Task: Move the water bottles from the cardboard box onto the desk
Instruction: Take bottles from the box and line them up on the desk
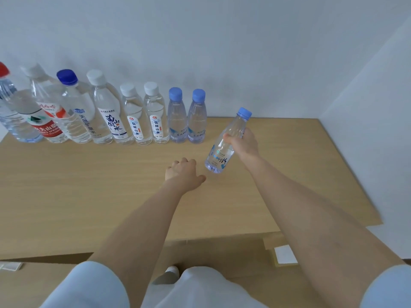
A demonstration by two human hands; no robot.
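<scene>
Along the back of the light wood-grain desk (pixel 89 196), against the pale grey-white wall (pixel 200 41), a row of water bottles stands upright, packed side by side. At far left a red-capped bottle (pixel 5 92) is cut by the frame edge. Low in that cluster is a red label with a green triangle, partly reading 农夫山泉. Next is a white-capped bottle (pixel 47 103) with a red-and-white label in red script too blurred to read. Then comes a dark-blue-capped bottle (pixel 77 112) printed 天然矿泉水 under a small blue logo. A tall white-capped bottle (pixel 106 112) follows, its white label bearing large dark-blue brush characters that include 山 and 水. Two small white-capped bottles (pixel 134 116) (pixel 156 116) both read 弘祥山泉 below a red swirl. Two small light-blue-capped bottles (pixel 176 116) (pixel 197 116) close the row, their blue print too fine to read. In front of these, the left hand (pixel 183 172) is over the bare desk with its fingers loosely curled and thumb out, holding nothing. Just right of it, the right hand (pixel 243 143) grips a matching light-blue-capped bottle (pixel 222 150) round its middle. This bottle is tilted, cap away and to the right, base toward the left hand, above the desk. Farther right a side wall (pixel 378 107) meets the back wall at a corner. Nearest the camera, the brown flaps of the cardboard box (pixel 222 247) lie below the desk's front edge, behind pale short sleeves (pixel 93 285).
</scene>
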